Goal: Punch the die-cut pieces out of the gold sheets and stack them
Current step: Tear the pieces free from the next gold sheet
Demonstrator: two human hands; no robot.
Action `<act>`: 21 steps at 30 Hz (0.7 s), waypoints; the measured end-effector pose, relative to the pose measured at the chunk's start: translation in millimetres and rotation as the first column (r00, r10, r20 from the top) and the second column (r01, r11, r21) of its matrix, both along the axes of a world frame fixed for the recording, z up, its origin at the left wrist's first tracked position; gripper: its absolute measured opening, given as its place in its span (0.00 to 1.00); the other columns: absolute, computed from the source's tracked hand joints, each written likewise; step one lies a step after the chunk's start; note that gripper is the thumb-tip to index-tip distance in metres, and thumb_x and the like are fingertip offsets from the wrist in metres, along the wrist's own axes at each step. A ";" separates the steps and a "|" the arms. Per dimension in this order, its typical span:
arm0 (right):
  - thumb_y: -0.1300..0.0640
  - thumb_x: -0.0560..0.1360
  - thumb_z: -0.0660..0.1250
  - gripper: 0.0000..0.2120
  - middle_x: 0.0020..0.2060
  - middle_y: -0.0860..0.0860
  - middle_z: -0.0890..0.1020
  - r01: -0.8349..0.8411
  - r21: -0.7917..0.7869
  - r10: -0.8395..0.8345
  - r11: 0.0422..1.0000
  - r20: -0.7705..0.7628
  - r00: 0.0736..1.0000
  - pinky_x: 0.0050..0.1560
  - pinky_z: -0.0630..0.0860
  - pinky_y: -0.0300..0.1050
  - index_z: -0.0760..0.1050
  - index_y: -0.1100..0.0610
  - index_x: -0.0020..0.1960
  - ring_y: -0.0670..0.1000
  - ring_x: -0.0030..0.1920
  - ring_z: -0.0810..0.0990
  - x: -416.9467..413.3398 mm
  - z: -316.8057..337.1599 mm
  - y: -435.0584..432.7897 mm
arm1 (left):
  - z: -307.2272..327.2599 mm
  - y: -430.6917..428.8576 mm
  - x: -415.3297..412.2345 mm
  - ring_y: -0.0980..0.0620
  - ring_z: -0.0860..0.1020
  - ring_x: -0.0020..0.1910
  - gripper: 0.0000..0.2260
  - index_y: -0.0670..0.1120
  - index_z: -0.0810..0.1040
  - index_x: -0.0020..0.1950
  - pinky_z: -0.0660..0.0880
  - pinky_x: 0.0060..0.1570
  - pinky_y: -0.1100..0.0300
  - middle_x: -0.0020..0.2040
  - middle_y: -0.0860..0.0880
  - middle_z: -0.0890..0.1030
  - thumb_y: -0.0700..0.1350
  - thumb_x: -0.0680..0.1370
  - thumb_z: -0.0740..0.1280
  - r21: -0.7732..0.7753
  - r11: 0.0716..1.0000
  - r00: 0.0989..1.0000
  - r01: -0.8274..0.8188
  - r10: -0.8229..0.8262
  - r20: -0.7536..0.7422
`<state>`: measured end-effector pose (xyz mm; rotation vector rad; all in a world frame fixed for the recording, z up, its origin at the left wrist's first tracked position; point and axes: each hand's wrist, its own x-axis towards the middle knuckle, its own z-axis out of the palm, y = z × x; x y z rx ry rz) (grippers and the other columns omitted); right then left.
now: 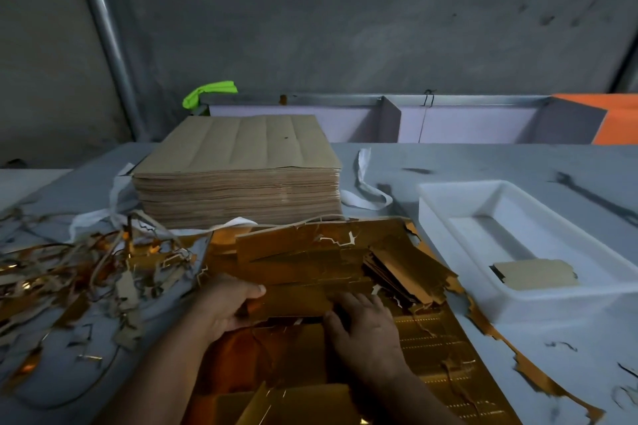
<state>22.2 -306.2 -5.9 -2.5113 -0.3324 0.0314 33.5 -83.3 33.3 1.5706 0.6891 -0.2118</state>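
Spreading beneath both grips, the grey tabletop (483,162) carries a tall stack of brown sheets (238,169) well beyond them. Gold sheets (442,348), torn at the edges, lie directly under the grips. Right of the right grip sits a white tray (448,214) holding a few punched pieces (535,274). Left of the left grip, scrap strips (69,272) lie tangled. The left grip (224,307) and right grip (362,324) are both clamped on 1 gold piece (293,304), with a loose pile of pieces (407,269) just beyond the right grip.
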 end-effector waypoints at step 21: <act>0.45 0.79 0.64 0.07 0.48 0.46 0.80 0.229 0.403 -0.049 0.886 -0.410 0.911 0.50 0.78 0.42 0.77 0.47 0.48 0.45 0.48 0.80 10.7 16.6 0.4 | -8.4 -12.3 -8.3 0.42 0.79 0.55 0.06 0.49 0.79 0.54 0.72 0.62 0.41 0.52 0.44 0.82 0.43 0.79 0.66 -0.039 0.997 0.983 0.064 -0.056 0.175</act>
